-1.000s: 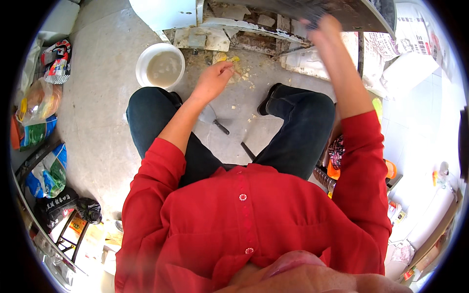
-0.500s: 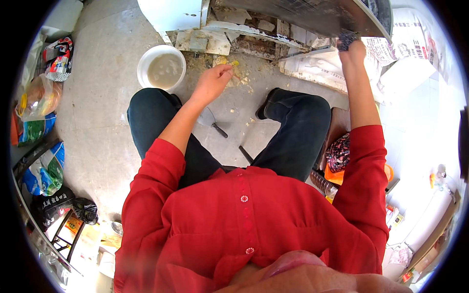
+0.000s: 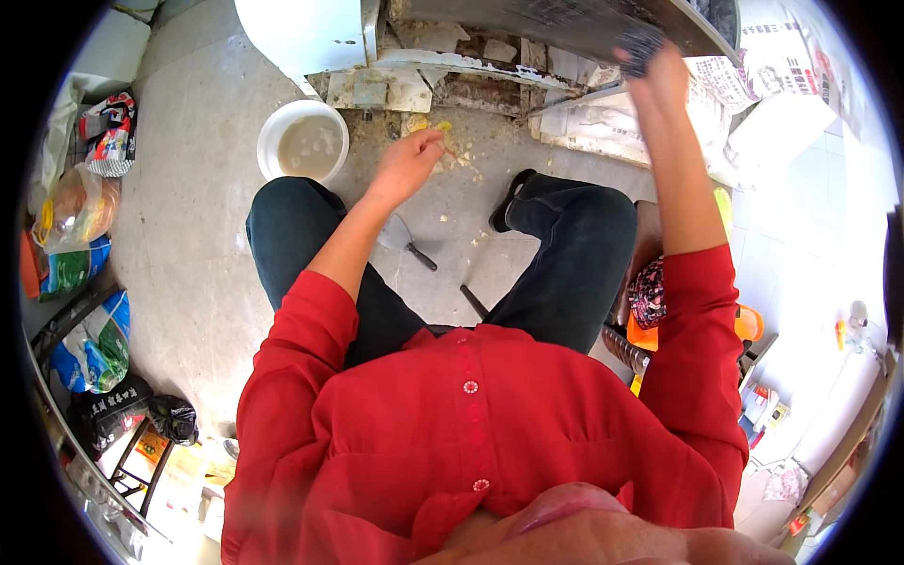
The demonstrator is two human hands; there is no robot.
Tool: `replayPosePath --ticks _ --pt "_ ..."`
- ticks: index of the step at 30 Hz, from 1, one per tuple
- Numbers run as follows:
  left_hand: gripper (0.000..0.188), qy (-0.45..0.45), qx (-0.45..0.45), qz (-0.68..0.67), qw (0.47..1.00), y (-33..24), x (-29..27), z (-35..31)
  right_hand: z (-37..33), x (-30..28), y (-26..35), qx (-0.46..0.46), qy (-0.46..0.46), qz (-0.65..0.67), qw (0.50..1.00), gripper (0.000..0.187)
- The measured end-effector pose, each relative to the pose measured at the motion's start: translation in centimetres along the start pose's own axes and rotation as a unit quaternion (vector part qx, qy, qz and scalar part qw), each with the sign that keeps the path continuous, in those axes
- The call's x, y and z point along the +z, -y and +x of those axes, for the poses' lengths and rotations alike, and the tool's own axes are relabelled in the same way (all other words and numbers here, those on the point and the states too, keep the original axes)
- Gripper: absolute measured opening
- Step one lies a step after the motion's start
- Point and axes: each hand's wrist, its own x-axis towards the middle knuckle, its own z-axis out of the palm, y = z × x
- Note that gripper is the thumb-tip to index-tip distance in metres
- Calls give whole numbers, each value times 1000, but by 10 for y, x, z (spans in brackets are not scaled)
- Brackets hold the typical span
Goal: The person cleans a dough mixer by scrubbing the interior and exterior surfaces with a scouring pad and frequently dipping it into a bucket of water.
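Note:
My right hand is closed around a dark wire scrubber, which it holds against the dark metal panel at the far side. That hand is slightly blurred. My left hand hangs above the floor in front of my left knee, its fingers curled in; whatever may be inside them is hidden. Left of it stands a white bucket of cloudy grey water. A scraper with a dark handle lies on the floor between my legs, its blade partly behind my left forearm.
Yellowish crumbs litter the floor beneath the panel. A worn, dirty frame runs below it, beside a white panel. White printed sacks sit at the far right. Several bags line the left side.
My right hand has moved up and a little left along the metal panel with the scrubber. The left hand keeps nearly the same pose. The whole view has shifted slightly.

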Motion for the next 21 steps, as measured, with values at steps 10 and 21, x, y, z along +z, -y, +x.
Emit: replayPosePath --ticks 10,21 --pt "38 52 -18 35 998 10 9 7 -51 130 -19 -71 123 52 988 26" --pt "32 8 8 4 1000 12 -1 0 -3 12 29 -89 -57 16 994 23"
